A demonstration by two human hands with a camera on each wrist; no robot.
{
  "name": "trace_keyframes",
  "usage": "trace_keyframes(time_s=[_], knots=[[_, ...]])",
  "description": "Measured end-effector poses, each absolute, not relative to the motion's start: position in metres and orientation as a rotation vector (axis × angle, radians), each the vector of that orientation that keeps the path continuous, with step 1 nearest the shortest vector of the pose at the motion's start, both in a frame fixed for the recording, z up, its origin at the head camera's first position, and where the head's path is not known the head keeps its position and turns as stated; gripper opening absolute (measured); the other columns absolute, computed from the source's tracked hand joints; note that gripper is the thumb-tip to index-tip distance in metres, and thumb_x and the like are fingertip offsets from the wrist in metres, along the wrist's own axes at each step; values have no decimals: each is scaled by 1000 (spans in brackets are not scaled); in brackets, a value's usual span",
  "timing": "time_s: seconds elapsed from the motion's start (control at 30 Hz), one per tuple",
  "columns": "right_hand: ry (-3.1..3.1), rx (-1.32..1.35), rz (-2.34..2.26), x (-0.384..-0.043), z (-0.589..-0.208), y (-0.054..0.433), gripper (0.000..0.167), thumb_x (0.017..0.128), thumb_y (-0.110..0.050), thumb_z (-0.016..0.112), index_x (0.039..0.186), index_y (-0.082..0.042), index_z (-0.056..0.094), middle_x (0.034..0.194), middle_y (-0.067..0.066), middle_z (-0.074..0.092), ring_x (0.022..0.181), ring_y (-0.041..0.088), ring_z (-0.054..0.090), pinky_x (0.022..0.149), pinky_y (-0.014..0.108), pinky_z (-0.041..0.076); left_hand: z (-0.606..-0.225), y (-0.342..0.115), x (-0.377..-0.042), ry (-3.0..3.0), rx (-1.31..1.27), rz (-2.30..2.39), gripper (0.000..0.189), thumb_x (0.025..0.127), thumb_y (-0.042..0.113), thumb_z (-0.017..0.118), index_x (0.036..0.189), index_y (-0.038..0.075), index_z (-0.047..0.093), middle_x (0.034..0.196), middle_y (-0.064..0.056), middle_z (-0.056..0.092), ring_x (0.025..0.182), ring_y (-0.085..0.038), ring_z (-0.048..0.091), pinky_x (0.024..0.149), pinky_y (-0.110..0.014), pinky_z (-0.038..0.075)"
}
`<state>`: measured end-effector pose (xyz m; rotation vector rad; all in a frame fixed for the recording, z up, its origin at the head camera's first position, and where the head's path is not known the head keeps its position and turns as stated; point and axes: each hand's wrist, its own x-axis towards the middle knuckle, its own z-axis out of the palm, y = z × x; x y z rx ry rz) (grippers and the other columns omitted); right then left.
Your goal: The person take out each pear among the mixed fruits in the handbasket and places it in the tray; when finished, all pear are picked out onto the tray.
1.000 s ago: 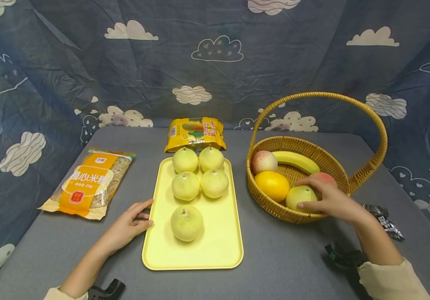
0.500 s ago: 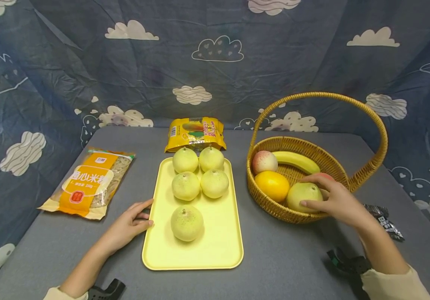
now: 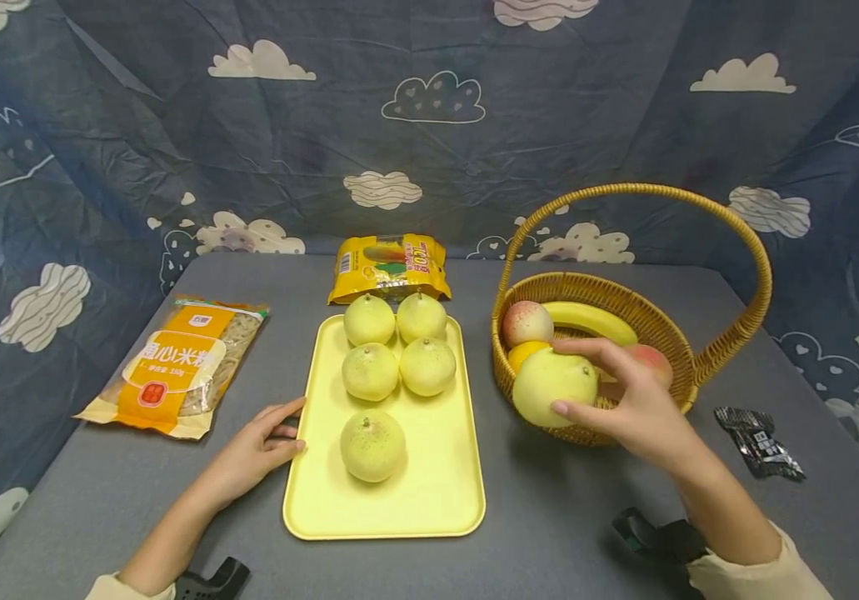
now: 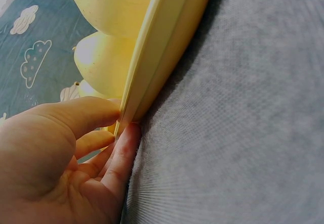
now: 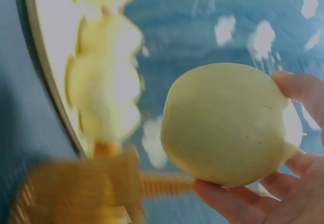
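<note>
My right hand (image 3: 642,408) grips a round yellow-green pear (image 3: 552,387) between thumb and fingers. The pear hangs over the left front rim of the wicker basket (image 3: 676,321), partly hiding an orange-yellow fruit (image 3: 522,354). A banana (image 3: 590,321) and two reddish peaches, one left (image 3: 528,323) and one right (image 3: 652,362), lie in the basket. In the right wrist view the pear (image 5: 223,125) shows large, with fingers around its stem side. My left hand (image 3: 245,458) touches the left rim of the yellow tray (image 3: 429,500) with relaxed fingertips. Several similar pears (image 3: 372,446) sit on the tray.
A yellow snack packet (image 3: 387,267) lies behind the tray. To its left is an orange-and-clear bag (image 3: 174,367). Small black wrappers (image 3: 759,442) lie right of the basket, whose tall handle (image 3: 631,190) arches over it. A cloud-patterned cloth hangs behind the table.
My right hand has lifted the pear up from among the basket's fruit and brought it left to the front rim. The left hand and tray have stayed in place.
</note>
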<state>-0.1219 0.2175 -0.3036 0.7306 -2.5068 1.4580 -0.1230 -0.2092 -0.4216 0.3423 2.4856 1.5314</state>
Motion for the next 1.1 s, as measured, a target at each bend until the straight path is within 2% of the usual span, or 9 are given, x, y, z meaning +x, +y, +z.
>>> trace_keyframes(time_s=[0.17, 0.27, 0.47, 0.8, 0.97, 1.1], knots=[[-2558, 827, 1560, -121, -322, 187, 53, 71, -9, 77, 118, -11, 55, 119, 2, 53, 97, 14, 53, 72, 27, 49, -420, -208, -122, 2492, 338, 1528, 61, 86, 12, 62, 139, 4, 33, 128, -17, 37, 102, -26, 47, 78, -26, 46], [-2635, 847, 1569, -122, -337, 171, 51, 71, -18, 77, 117, -13, 55, 118, -1, 54, 97, 15, 53, 75, 29, 48, -419, -208, -122, 2495, 343, 1526, 61, 86, 12, 62, 139, 3, 33, 128, -18, 37, 101, -26, 47, 78, -26, 46], [-2770, 876, 1398, -126, -362, 148, 51, 71, -32, 76, 116, -18, 56, 114, -4, 55, 98, 13, 51, 79, 30, 44, -418, -209, -122, 2494, 334, 1525, 61, 86, 11, 61, 139, 3, 33, 128, -18, 37, 101, -26, 47, 78, -26, 46], [-2826, 813, 1274, -129, -375, 126, 57, 69, -47, 73, 119, -26, 54, 119, -6, 53, 104, 13, 50, 82, 36, 42, -419, -209, -122, 2494, 338, 1522, 61, 86, 12, 62, 139, 2, 32, 129, -18, 37, 101, -26, 47, 79, -26, 46], [-2820, 811, 1189, -128, -376, 118, 63, 66, -53, 72, 120, -24, 55, 122, -7, 52, 109, 14, 48, 87, 38, 40, -419, -210, -121, 2498, 342, 1521, 61, 86, 13, 61, 139, 2, 32, 129, -18, 37, 101, -26, 47, 79, -27, 46], [-2808, 863, 1220, -128, -376, 117, 65, 69, -52, 70, 123, -20, 53, 123, -5, 50, 111, 14, 46, 91, 38, 38, -418, -210, -121, 2493, 329, 1519, 61, 86, 13, 61, 139, 3, 32, 129, -17, 37, 101, -25, 47, 79, -27, 45]])
